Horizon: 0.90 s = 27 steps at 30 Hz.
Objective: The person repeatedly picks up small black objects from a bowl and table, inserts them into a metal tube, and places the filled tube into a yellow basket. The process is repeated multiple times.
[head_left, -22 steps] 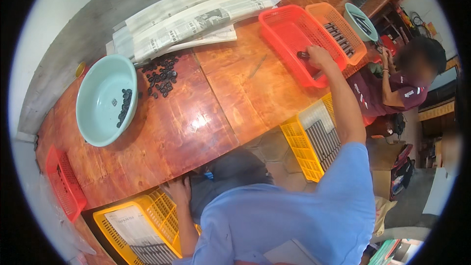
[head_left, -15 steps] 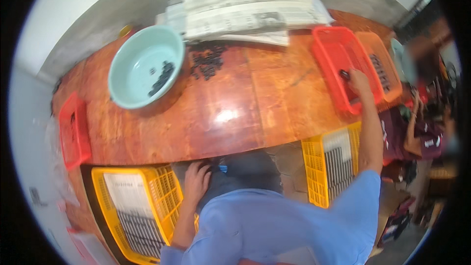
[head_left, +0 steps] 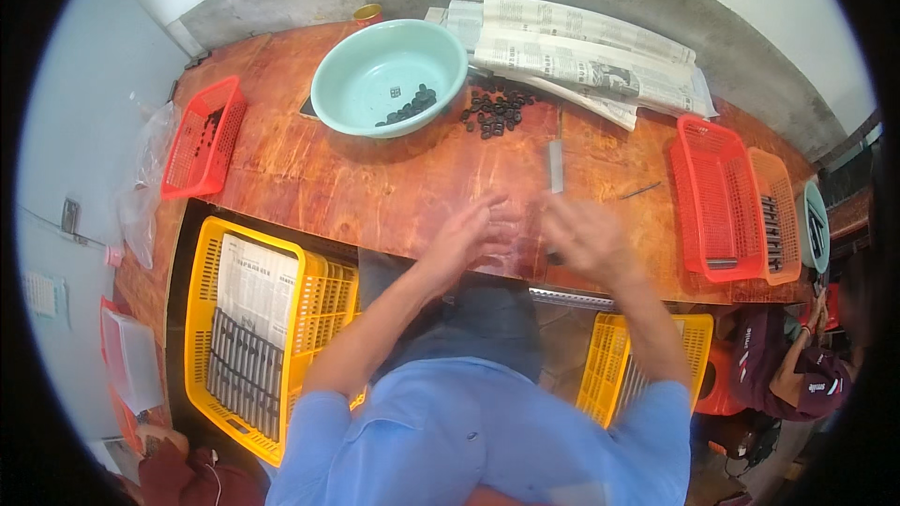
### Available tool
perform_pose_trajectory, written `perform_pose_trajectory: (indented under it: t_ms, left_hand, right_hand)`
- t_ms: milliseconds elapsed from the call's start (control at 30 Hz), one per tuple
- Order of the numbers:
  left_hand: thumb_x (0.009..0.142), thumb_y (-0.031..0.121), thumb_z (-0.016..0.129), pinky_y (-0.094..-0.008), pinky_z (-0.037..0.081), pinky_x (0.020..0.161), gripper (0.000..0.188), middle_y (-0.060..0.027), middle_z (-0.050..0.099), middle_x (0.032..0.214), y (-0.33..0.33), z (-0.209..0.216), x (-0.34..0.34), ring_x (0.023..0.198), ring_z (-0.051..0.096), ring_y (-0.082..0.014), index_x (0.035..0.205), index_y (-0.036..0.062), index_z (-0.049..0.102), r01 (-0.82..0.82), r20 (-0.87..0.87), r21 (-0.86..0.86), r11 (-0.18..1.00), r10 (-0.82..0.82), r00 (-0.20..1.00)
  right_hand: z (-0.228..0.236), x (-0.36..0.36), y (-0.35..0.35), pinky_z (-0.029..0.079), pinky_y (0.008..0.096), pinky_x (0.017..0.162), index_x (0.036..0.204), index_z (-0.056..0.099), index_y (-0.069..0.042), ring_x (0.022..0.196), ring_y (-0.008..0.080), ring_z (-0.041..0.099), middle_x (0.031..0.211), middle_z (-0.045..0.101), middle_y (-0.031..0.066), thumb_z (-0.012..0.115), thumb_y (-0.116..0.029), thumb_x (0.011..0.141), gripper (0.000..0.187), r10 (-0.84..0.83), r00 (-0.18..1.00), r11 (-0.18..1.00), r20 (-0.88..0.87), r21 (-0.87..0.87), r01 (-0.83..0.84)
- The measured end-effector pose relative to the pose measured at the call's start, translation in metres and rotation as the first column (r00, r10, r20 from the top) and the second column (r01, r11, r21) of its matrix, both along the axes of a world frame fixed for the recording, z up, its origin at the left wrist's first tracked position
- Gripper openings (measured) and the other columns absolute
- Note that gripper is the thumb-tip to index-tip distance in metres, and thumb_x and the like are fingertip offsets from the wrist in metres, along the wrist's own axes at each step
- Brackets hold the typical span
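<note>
Both hands are over the front edge of the wooden table and blurred by motion. My left hand [head_left: 478, 232] has its fingers stretched out and slightly apart, with nothing visible in it. Just right of it is my right hand [head_left: 589, 236], its fingers too smeared to read; a small dark spot shows below them. Beyond the hands a flat grey strip [head_left: 555, 167] lies on the table. Farther back is a pile of small black pieces [head_left: 492, 111], beside a pale green basin [head_left: 342, 98] with more black pieces inside.
Newspapers [head_left: 581, 61] lie along the wall. Red baskets stand at right [head_left: 689, 197] and left [head_left: 230, 131], with an orange basket [head_left: 757, 164] alongside. Yellow crates with dark rods sit below the table, left [head_left: 195, 337] and right [head_left: 696, 337]. Another person [head_left: 787, 365] is at far right.
My right hand has left the red basket and come to the table's front edge. My left hand has risen from my lap beside it. The view has shifted.
</note>
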<state>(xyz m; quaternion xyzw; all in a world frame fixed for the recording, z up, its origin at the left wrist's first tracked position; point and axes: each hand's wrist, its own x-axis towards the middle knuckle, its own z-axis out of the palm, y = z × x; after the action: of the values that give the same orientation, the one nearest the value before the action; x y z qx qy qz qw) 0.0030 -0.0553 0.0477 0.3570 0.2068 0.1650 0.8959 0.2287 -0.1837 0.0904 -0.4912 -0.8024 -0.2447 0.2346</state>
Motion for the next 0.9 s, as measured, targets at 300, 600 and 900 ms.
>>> perform_pose_trajectory:
  t_ms: [300, 600, 900]
  left_hand:
    - [0.103, 0.023, 0.067, -0.0371, 0.058, 0.095, 0.044, -0.0071, 0.068, 0.124, 0.007, 0.005, 0.008, 0.111, 0.068, -0.0179, 0.14, 0.002, 0.056, -0.041, 0.02, 0.223, 0.974, 0.038, 0.999]
    - [0.107, 0.015, 0.055, -0.051, 0.06, 0.096, 0.033, -0.0179, 0.067, 0.123, 0.038, -0.023, 0.037, 0.11, 0.07, -0.0317, 0.137, 0.0004, 0.054, -0.151, 0.035, -0.008, 0.988, 0.151, 0.988]
    - [0.108, 0.019, 0.049, -0.0507, 0.059, 0.091, 0.026, -0.0158, 0.066, 0.111, 0.095, -0.061, 0.045, 0.099, 0.068, -0.0317, 0.128, 0.0023, 0.056, -0.231, 0.067, -0.059, 0.971, 0.235, 0.97]
  right_hand:
    - [-0.027, -0.053, 0.013, 0.056, 0.0358, 0.08, 0.122, 0.065, -0.007, 0.095, 0.0254, 0.067, 0.126, 0.059, 0.0135, 0.069, -0.012, 0.082, 0.041, 0.066, 0.995, 0.995, -0.078, 0.082, -0.059]
    - [-0.067, -0.022, 0.002, 0.055, 0.0423, 0.084, 0.124, 0.065, -0.004, 0.096, 0.0321, 0.067, 0.117, 0.066, 0.0151, 0.07, -0.003, 0.08, 0.044, -0.229, 0.914, 0.97, -0.336, 0.003, 0.244]
    - [-0.082, 0.023, 0.069, 0.054, 0.0468, 0.087, 0.112, 0.067, -0.002, 0.104, 0.0407, 0.065, 0.113, 0.065, 0.0184, 0.066, -0.006, 0.092, 0.021, -0.359, 0.722, 0.918, -0.591, -0.365, 0.157]
